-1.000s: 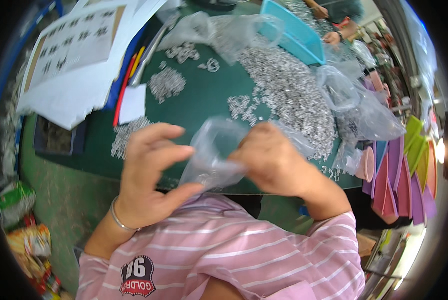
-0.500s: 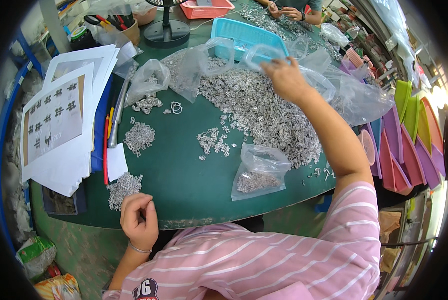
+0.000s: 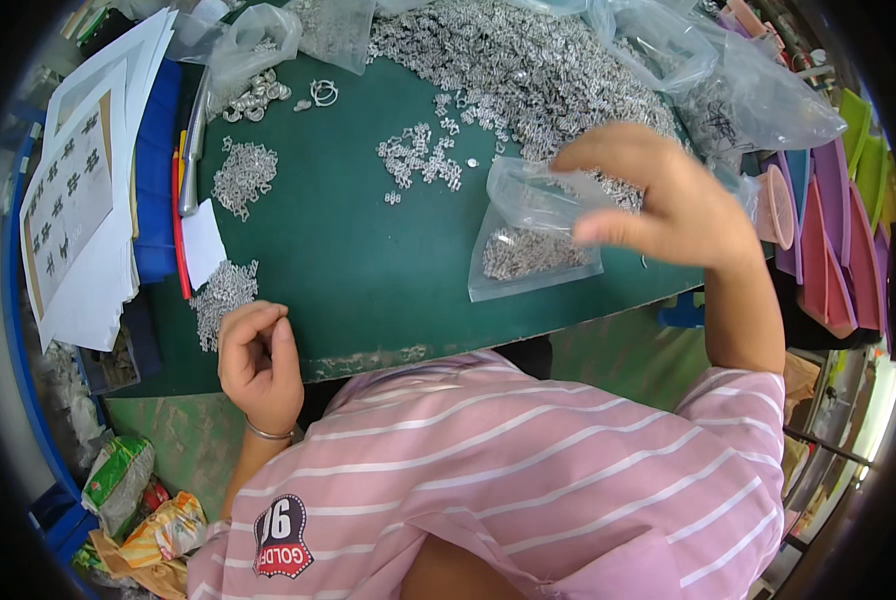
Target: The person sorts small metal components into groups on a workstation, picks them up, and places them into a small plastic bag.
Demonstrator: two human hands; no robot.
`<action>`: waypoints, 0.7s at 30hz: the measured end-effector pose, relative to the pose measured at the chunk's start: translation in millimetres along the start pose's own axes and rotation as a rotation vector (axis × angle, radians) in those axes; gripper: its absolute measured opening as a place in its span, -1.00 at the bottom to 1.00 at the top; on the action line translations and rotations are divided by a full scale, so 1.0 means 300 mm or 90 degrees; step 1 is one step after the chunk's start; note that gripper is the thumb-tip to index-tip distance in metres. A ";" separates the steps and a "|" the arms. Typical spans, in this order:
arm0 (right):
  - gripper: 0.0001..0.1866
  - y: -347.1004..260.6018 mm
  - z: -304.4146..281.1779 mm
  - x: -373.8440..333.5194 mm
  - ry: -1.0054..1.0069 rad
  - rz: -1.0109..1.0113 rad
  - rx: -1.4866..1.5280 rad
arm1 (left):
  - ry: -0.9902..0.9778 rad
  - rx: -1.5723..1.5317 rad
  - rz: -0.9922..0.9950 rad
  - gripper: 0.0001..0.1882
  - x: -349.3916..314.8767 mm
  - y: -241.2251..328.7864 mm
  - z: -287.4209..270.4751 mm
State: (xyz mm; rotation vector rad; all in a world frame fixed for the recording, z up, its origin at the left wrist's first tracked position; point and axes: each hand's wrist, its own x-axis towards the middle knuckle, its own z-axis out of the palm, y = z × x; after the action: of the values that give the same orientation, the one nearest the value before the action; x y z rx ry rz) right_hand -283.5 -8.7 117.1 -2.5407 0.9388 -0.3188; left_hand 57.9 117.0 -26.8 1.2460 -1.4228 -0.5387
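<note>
Right hand (image 3: 668,205) has drawn back, fingers loosely spread, above the crinkled clear bag (image 3: 533,235); left hand (image 3: 258,360) curled empty.

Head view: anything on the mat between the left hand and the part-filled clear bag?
Nothing. Between the left hand and the bag the head view shows only bare green mat; the small metal-part piles lie farther up or left.

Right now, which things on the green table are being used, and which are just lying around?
In use:
- right hand above the clear plastic bag part-filled with small silver metal pieces
- big heap of small silver metal pieces
- left hand, loosely curled at the table edge

Lying about:
- white printed paper sheets
- red pencil
- pink plastic trays
</note>
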 end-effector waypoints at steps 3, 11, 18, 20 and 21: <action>-0.74 -0.026 0.103 -0.073 0.022 0.010 -0.138 | -0.090 -0.037 -0.085 -0.71 0.016 0.015 0.009; -0.75 -0.207 0.212 0.002 0.209 -0.107 -0.042 | -0.427 -0.144 -0.198 -0.20 0.075 0.164 0.109; -0.24 -0.181 0.386 -0.045 0.338 0.086 0.130 | -0.374 0.172 -0.183 -0.53 0.036 0.184 0.018; -0.36 -0.157 0.428 -0.097 0.289 0.168 0.128 | -0.327 0.235 -0.049 -0.56 0.017 0.148 0.031; -0.43 -0.164 0.446 -0.112 0.258 0.168 0.080 | -0.306 0.264 0.020 -0.58 0.010 0.130 0.042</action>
State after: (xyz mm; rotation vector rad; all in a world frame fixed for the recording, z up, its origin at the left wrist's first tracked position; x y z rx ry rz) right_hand -234.3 87.1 18.1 -2.2421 1.3386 -0.8036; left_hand 31.9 123.7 4.3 1.4771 -2.0315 -0.5636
